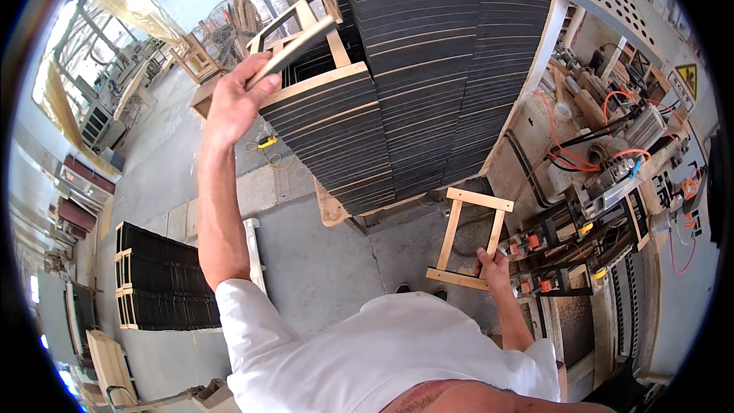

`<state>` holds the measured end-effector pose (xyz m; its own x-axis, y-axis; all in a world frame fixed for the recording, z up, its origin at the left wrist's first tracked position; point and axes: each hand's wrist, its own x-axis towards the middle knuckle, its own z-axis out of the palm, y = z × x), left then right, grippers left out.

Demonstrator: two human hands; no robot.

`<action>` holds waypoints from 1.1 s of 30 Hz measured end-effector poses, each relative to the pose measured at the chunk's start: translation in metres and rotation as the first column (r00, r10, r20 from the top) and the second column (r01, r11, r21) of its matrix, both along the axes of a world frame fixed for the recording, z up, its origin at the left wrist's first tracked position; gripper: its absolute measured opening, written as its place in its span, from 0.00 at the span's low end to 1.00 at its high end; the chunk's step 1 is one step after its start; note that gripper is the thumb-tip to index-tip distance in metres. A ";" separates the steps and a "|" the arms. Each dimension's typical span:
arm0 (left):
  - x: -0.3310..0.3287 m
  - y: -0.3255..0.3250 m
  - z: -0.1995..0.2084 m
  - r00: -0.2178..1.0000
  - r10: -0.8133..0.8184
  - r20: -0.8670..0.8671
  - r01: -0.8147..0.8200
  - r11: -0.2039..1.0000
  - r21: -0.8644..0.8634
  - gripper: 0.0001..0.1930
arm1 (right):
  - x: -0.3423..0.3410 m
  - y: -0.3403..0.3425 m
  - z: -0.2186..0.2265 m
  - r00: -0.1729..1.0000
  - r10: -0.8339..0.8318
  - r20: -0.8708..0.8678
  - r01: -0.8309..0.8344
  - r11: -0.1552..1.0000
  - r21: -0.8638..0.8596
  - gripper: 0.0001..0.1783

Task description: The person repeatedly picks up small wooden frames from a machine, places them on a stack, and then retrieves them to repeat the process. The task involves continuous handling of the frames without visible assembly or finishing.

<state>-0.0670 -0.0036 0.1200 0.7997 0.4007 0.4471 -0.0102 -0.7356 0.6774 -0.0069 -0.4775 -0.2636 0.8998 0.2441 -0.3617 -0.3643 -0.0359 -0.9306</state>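
My left hand (233, 103) is raised to the front stack of black-edged frames (329, 130), its fingers and thumb closed on a wooden frame (302, 46). That frame is tilted over the stack top, and a long rail of it faces me. Pale wooden bars of frames show behind it. Low on the right, my right hand (494, 266) grips a second wooden frame (479, 199) by its near right corner. This frame is bare pale wood, rectangular and open in the middle, hanging in the air between the stacks and the machine.
Taller stacks of black-edged frames (420, 53) rise behind the front one. At right stands a machine (604, 191) with orange hoses, clamps and a perforated metal guard (612, 4). Another black frame stack (168, 279) is on the floor at left. A fan (229, 34) stands farther back.
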 end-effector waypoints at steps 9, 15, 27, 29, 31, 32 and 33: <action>0.011 -0.019 -0.005 0.980 -0.085 -0.180 0.105 0.989 0.105 0.17 | 0.009 0.005 0.049 0.984 0.046 0.171 -0.041 0.999 -0.034 0.11; 0.015 -0.009 -0.009 0.986 -0.066 -0.156 0.096 0.977 0.191 0.16 | -0.001 0.025 0.111 0.955 0.082 0.285 -0.097 0.995 0.039 0.10; -0.015 -0.016 -0.006 0.980 -0.074 0.187 0.057 0.994 0.094 0.26 | -0.011 0.086 0.244 0.877 0.161 0.453 -0.226 0.970 0.094 0.13; -0.030 -0.036 -0.008 0.936 -0.190 0.295 0.237 0.963 -0.132 0.29 | -0.006 0.107 0.281 0.853 0.164 0.495 -0.269 0.952 0.148 0.13; -0.060 -0.057 -0.009 0.911 -0.370 0.184 0.409 0.871 -0.273 0.31 | -0.005 0.136 0.317 0.806 0.229 0.546 -0.403 0.888 0.222 0.13; -0.071 -0.061 -0.012 0.886 -0.456 0.084 0.460 0.840 -0.288 0.31 | -0.005 0.154 0.329 0.766 0.285 0.577 -0.485 0.844 0.227 0.14; -0.075 -0.067 -0.012 0.892 -0.451 0.025 0.440 0.853 -0.281 0.27 | -0.003 0.171 0.336 0.735 0.339 0.587 -0.552 0.802 0.229 0.14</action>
